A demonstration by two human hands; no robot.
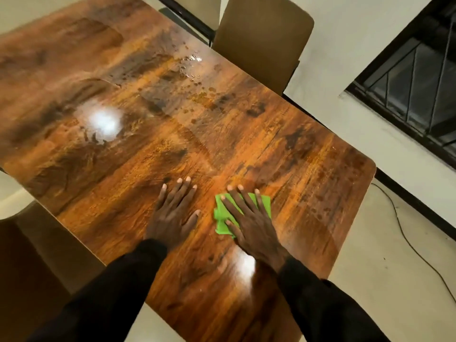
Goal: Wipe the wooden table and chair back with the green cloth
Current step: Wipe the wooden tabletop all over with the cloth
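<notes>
Step in hand: wiping the wooden table (pixel 296 149); judging by the wet patch still on it, the top is only partly done, and the chair back (pixel 264 38) looks untouched.
Green cloth (pixel 220 224): lies flat on the table at the person's end, well short of the rounded right corner, pinned under the right hand.
Right hand (pixel 251 225): palm down on the cloth, its fingers (pixel 230 206) straight and spread wide, pressing rather than gripping; the fingertips reach past the cloth's far edge.
Left hand (pixel 172 213): flat on bare wood just beside the cloth, fingers (pixel 183 191) straight and slightly fanned, holding nothing.
Droplets (pixel 192 70): beaded water near the far edge, close to the chair.
Next move: probably a long push of the cloth toward that far edge, with steady downward pressure to keep it from bunching; the left hand can brace.
</notes>
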